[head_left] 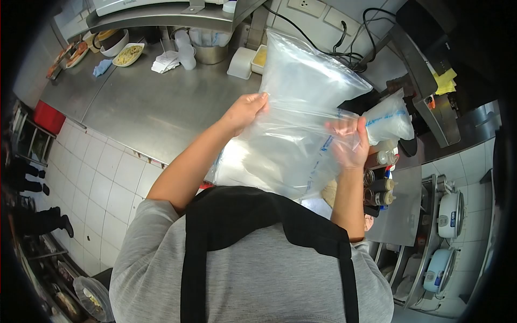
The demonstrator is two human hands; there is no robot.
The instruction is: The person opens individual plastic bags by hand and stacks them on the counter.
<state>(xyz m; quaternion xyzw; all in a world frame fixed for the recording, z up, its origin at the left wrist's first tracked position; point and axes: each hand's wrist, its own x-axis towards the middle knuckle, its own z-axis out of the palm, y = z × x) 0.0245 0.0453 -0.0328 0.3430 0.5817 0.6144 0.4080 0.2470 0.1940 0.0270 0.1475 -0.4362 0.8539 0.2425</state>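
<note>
A large clear plastic bag [291, 145] with blue print is stretched between my two hands, in front of the apron. My left hand [246, 112] pinches its left edge between thumb and fingers. On the other side, my right hand [351, 144] grips the bag, and the film partly covers the palm and fingers. Puffed-up clear plastic [307, 67] rises beyond my hands; I cannot tell whether it is the same bag. Just right of my right hand sits a smaller clear bag [386, 119] with blue print.
Along the steel counter's [145, 102] back stand a food dish [129, 55], napkins [165, 62] and a metal container [211, 54]. Sauce bottles [383, 184] stand close to my right forearm. Cables [344, 40] hang at the back wall. Another person's legs [40, 223] show at far left.
</note>
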